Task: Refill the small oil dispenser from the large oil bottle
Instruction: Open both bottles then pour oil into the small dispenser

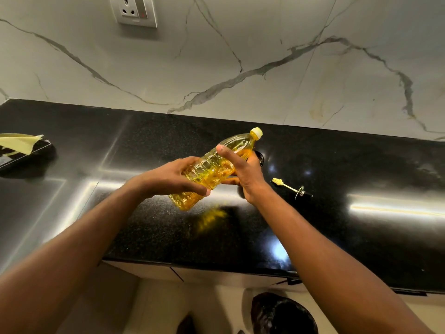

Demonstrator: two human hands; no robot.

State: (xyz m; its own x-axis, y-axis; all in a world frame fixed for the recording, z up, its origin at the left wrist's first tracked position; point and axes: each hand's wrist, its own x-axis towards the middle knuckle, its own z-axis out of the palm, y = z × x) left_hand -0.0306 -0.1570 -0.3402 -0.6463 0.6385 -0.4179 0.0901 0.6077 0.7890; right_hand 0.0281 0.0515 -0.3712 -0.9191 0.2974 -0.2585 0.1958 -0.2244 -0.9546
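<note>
The large oil bottle [214,168] is clear plastic, partly full of yellow oil, with a yellow cap [256,133] still on. It is tilted above the black counter, cap end up and to the right. My left hand [173,178] grips its lower body. My right hand [243,169] wraps its upper body, thumb on top. The small dispenser is mostly hidden behind my right hand; only a dark edge [260,158] shows. Its pourer top [292,188], with a yellow brush tip, lies on the counter to the right.
The glossy black counter [337,225] meets a white marbled wall with a power socket [134,10]. A dark tray with yellow paper [21,150] sits at the far left. The counter's front edge runs below my arms.
</note>
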